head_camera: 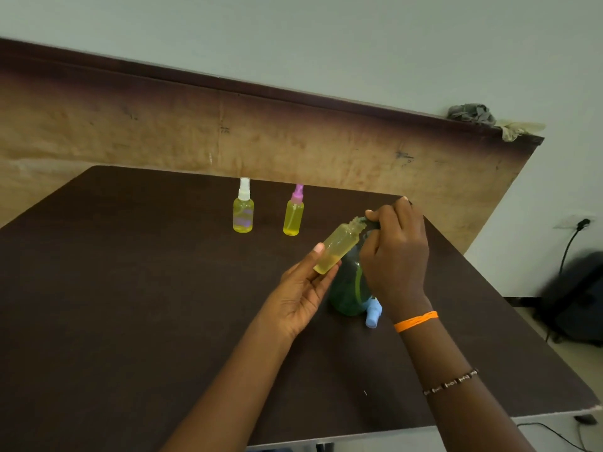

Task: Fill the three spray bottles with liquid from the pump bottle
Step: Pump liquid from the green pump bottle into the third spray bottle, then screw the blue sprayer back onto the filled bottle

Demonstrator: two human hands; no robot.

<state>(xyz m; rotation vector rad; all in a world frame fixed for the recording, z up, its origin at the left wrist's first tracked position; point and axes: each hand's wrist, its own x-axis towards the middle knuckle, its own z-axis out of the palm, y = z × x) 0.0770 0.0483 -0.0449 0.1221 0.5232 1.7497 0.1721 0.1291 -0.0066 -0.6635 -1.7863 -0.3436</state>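
Observation:
My left hand (303, 288) holds an uncapped spray bottle (337, 247) tilted, its threaded neck up against the pump nozzle; a little yellow liquid lies in its lower end. My right hand (396, 252) rests on top of the green pump bottle (347, 288), fingers curled over the pump head, which is mostly hidden. A blue spray cap (372, 313) lies on the table beside the pump bottle's base. Further back stand two capped bottles of yellow liquid: one with a white cap (243, 208), one with a pink cap (293, 213).
The dark brown table (130, 305) ends at a wooden board (130, 125) behind the bottles. Its right and front edges are close to my arms. A dark bag (574, 298) and cables sit on the floor at the right.

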